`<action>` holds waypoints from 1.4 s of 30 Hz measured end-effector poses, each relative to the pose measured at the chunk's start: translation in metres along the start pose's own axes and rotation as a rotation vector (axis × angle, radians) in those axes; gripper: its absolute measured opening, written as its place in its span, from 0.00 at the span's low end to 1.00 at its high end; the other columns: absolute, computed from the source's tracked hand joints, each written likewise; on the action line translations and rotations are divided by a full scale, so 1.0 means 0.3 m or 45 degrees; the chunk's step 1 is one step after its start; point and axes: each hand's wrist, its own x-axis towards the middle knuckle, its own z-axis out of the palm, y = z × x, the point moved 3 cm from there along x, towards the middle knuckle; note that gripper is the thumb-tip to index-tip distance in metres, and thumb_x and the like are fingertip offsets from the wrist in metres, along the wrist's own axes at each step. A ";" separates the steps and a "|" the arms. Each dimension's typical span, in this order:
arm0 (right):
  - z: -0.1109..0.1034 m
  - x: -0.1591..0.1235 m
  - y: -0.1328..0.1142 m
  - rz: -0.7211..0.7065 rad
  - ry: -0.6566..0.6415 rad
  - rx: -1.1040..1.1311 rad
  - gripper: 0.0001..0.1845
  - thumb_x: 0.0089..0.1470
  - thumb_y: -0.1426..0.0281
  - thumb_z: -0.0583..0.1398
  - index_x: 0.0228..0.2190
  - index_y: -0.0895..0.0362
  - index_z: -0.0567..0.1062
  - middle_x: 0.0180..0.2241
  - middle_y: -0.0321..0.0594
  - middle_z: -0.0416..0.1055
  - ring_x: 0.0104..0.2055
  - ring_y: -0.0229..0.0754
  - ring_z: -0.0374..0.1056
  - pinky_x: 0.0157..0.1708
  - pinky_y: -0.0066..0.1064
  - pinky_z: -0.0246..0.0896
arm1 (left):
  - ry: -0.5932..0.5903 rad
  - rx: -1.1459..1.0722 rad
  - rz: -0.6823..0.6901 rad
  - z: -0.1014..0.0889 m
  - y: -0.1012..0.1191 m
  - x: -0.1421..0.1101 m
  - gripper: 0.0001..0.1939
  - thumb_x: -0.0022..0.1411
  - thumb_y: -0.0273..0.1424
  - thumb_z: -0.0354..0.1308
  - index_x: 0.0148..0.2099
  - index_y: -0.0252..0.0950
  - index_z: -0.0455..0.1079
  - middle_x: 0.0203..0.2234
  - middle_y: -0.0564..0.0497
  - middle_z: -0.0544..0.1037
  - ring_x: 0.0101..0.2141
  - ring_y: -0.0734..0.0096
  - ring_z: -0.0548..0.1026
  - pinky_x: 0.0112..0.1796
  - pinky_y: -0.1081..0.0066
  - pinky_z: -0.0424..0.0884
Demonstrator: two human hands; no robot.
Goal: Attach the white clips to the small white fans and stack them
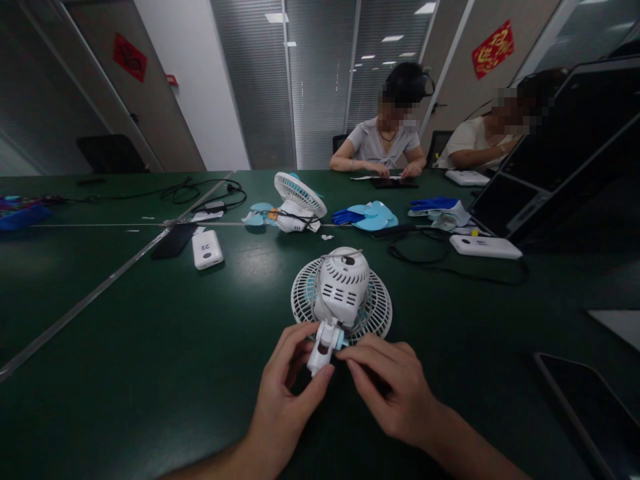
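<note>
A white fan [345,287] lies face down on the green table, its round grille underneath and its motor housing up. My left hand [290,387] grips the white hinged bracket [320,350] at the fan's near end, thumb on one side and fingers on the other. At the bracket's right side sits a light blue knob [341,339]. My right hand [390,380] is closed there, its fingertips pinched against the knob; the contact is partly hidden. A thin grey cord [316,287] loops around the motor housing.
Farther back are a second fan [300,203], light blue fan blades [377,217], blue gloves [434,204] and white power banks [207,250]. A phone [590,400] lies at right, near a large black panel [560,147]. Two people sit across the table.
</note>
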 end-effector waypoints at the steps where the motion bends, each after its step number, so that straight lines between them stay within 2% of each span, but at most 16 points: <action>1: -0.003 -0.001 -0.004 -0.015 0.023 0.008 0.12 0.66 0.77 0.56 0.47 0.54 0.77 0.33 0.36 0.77 0.30 0.38 0.74 0.29 0.33 0.57 | 0.005 0.001 0.001 0.000 0.000 0.000 0.20 0.67 0.37 0.66 0.59 0.45 0.72 0.55 0.47 0.73 0.54 0.63 0.75 0.55 0.67 0.75; 6: -0.009 -0.013 0.014 0.050 0.089 -0.010 0.13 0.67 0.77 0.57 0.47 0.52 0.78 0.34 0.36 0.78 0.29 0.38 0.74 0.28 0.32 0.57 | 0.013 0.011 -0.008 -0.002 0.000 0.002 0.20 0.67 0.37 0.65 0.60 0.45 0.72 0.55 0.47 0.73 0.54 0.61 0.75 0.55 0.66 0.75; 11: -0.011 -0.009 0.039 0.103 0.136 0.027 0.12 0.68 0.76 0.57 0.47 0.54 0.78 0.35 0.38 0.78 0.29 0.38 0.73 0.28 0.31 0.60 | 0.006 0.008 -0.016 0.001 0.003 0.001 0.20 0.67 0.36 0.66 0.60 0.46 0.72 0.55 0.48 0.73 0.53 0.64 0.76 0.56 0.68 0.74; 16: 0.004 -0.007 0.039 0.143 0.024 0.008 0.10 0.67 0.75 0.58 0.40 0.56 0.80 0.28 0.35 0.73 0.24 0.36 0.68 0.25 0.31 0.54 | 0.005 0.006 0.012 -0.001 0.006 0.000 0.19 0.68 0.36 0.64 0.59 0.46 0.72 0.54 0.49 0.73 0.54 0.65 0.75 0.56 0.69 0.74; 19: 0.015 -0.020 0.027 0.114 -0.033 0.040 0.12 0.67 0.76 0.57 0.46 0.55 0.80 0.28 0.35 0.73 0.25 0.37 0.69 0.26 0.32 0.53 | 0.024 0.019 0.032 -0.004 -0.002 0.000 0.19 0.69 0.36 0.64 0.60 0.46 0.71 0.54 0.49 0.73 0.54 0.65 0.75 0.56 0.68 0.73; 23: 0.010 -0.025 0.028 0.136 0.039 0.102 0.15 0.68 0.76 0.57 0.51 0.54 0.79 0.32 0.36 0.77 0.28 0.37 0.72 0.28 0.32 0.55 | 0.039 0.094 0.062 -0.009 -0.012 0.002 0.19 0.70 0.34 0.61 0.61 0.48 0.68 0.54 0.49 0.73 0.53 0.64 0.75 0.56 0.64 0.74; 26: 0.005 -0.013 0.043 0.192 0.048 0.116 0.13 0.69 0.75 0.57 0.48 0.56 0.81 0.31 0.37 0.77 0.27 0.37 0.71 0.27 0.31 0.57 | -0.004 0.264 0.169 -0.021 -0.002 0.017 0.22 0.72 0.30 0.57 0.65 0.51 0.63 0.57 0.49 0.71 0.56 0.63 0.74 0.60 0.59 0.72; 28: 0.008 -0.004 0.050 0.207 -0.014 0.119 0.12 0.68 0.74 0.57 0.44 0.56 0.82 0.30 0.37 0.76 0.26 0.37 0.70 0.26 0.31 0.58 | -0.104 0.492 0.297 -0.030 0.012 0.034 0.23 0.74 0.27 0.52 0.66 0.54 0.63 0.62 0.49 0.66 0.59 0.62 0.71 0.62 0.57 0.71; 31: 0.017 0.002 0.048 0.206 -0.110 0.123 0.12 0.67 0.74 0.57 0.41 0.56 0.82 0.31 0.38 0.78 0.28 0.38 0.72 0.28 0.31 0.60 | -0.285 0.871 0.473 -0.041 0.024 0.069 0.25 0.73 0.25 0.50 0.67 0.52 0.64 0.66 0.45 0.59 0.54 0.62 0.74 0.56 0.57 0.77; 33: 0.020 0.003 0.044 0.207 -0.118 0.119 0.12 0.67 0.74 0.57 0.40 0.56 0.81 0.32 0.39 0.78 0.29 0.39 0.72 0.29 0.31 0.61 | -0.344 1.069 0.552 -0.052 0.028 0.097 0.24 0.72 0.25 0.53 0.67 0.48 0.64 0.64 0.42 0.61 0.50 0.60 0.76 0.50 0.55 0.80; 35: 0.019 0.003 0.042 0.211 -0.099 0.108 0.12 0.67 0.74 0.56 0.40 0.57 0.81 0.32 0.39 0.78 0.28 0.39 0.71 0.29 0.31 0.61 | -0.361 1.172 0.575 -0.070 0.035 0.127 0.23 0.72 0.24 0.53 0.66 0.46 0.65 0.62 0.41 0.65 0.52 0.58 0.76 0.50 0.55 0.81; 38: 0.014 0.001 0.047 0.225 -0.068 0.098 0.11 0.67 0.73 0.57 0.40 0.57 0.81 0.30 0.38 0.77 0.26 0.37 0.69 0.27 0.31 0.58 | -0.330 1.181 0.575 -0.123 0.054 0.159 0.22 0.73 0.22 0.50 0.64 0.45 0.65 0.61 0.43 0.67 0.56 0.61 0.75 0.53 0.58 0.80; 40: 0.008 -0.001 0.052 0.229 -0.048 0.099 0.11 0.68 0.73 0.57 0.40 0.58 0.81 0.29 0.38 0.76 0.24 0.36 0.67 0.26 0.30 0.57 | -0.276 1.225 0.612 -0.184 0.065 0.152 0.20 0.73 0.22 0.50 0.62 0.44 0.66 0.61 0.43 0.69 0.57 0.61 0.76 0.54 0.60 0.81; 42: 0.002 -0.002 0.056 0.224 -0.027 0.099 0.12 0.68 0.73 0.57 0.39 0.58 0.81 0.28 0.37 0.74 0.23 0.36 0.65 0.25 0.30 0.55 | -0.193 1.331 0.663 -0.273 0.063 0.111 0.19 0.73 0.24 0.50 0.61 0.44 0.67 0.61 0.44 0.71 0.56 0.60 0.78 0.52 0.61 0.82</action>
